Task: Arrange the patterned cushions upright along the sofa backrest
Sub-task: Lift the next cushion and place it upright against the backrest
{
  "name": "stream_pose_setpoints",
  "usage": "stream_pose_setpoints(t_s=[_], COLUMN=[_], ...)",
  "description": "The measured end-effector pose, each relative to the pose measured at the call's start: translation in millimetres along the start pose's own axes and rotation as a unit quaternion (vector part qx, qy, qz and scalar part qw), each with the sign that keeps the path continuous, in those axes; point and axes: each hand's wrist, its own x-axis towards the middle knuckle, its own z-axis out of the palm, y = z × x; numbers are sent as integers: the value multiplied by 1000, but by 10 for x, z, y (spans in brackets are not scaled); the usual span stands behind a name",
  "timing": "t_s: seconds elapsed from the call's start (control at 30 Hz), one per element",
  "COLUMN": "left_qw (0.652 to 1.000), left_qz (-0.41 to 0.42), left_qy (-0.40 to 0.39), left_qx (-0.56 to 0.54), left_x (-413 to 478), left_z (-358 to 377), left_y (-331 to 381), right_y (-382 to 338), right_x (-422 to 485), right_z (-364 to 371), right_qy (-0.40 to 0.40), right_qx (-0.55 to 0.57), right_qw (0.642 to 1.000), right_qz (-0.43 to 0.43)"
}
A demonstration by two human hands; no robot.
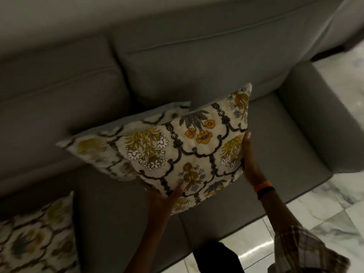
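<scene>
Our two forearms are reaching forward from the bottom edge, the right one wearing a plaid sleeve pushed up and an orange and black wristband. Both hands are holding a patterned cushion above the seat of a grey sofa. Our left hand is closing on the cushion's lower near corner, thumb lying on the printed face and fingers hidden underneath. Our right hand is pressing flat against the cushion's right edge, fingers stretched out along it. We are holding the cushion tilted, its cream face with yellow and orange flowers and dark scalloped lines turned up toward us, its far corner pointing at the backrest. Just behind it, a second cushion in the same print is lying partly covered, blurred at its left end. At lower left, a third matching cushion is resting on the seat. Glossy marble floor tiles are showing to the right of the sofa's arm.
</scene>
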Motion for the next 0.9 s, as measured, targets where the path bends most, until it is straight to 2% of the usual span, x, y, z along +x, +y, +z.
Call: stream_pose_setpoints(t_s=[0.17, 0.27, 0.43, 0.6, 0.7, 0.83, 0.9], left_qw=[993, 985, 975, 976, 978, 980, 981], left_qz=[57, 40, 65, 60, 57, 47, 46], left_qy=[-96, -149, -183, -170, -143, -114, -100], left_qx=[48, 70, 105, 119, 140, 158, 159], left_x=[576, 973, 1492, 1768, 1910, 2129, 2191], left_z=[1434, 2205, 3304, 4067, 4358, 4554, 4533], left_y=[131, 67, 63, 14, -21, -89, -163], right_y=[-106, -84, -128, -1, -6, 211, 364], right_x=[1007, 1711, 2722, 3545, 3667, 3705, 3606], right_z=[-1243, -1892, -2756, -3376, -3436, -3451, -3364], right_qy=[34, 66, 115, 107, 131, 117, 161], right_qx=[15, 26, 57, 92, 108, 114, 97], right_qw=[999, 997, 991, 990, 985, 986, 982], right_qz=[6, -7, -30, -22, -32, -27, -19])
